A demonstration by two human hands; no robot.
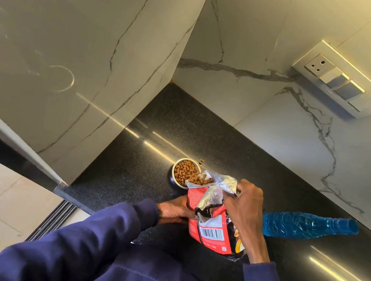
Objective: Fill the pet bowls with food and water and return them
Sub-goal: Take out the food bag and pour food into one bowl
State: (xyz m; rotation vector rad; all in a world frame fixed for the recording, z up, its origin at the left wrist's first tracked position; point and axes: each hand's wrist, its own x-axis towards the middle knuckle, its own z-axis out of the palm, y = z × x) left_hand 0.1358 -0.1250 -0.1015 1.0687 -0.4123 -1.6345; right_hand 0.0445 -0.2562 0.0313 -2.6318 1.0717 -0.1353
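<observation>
A steel pet bowl point(177, 172) stands on the black counter, holding brown kibble. A red pet food bag point(212, 228) with a silver lining is tilted over it, its open mouth at the bowl's rim with kibble spilling out. My left hand point(174, 210) grips the bag's lower left side. My right hand point(246, 201) holds the bag's upper right edge near the opening. A few kibble pieces point(201, 161) lie on the counter just beyond the bowl.
A blue plastic water bottle point(307, 227) lies on its side on the black granite counter point(153, 120), right of the bag. Marble walls close the corner behind. A switch panel point(344, 81) is on the right wall. Tiled floor lies at the left.
</observation>
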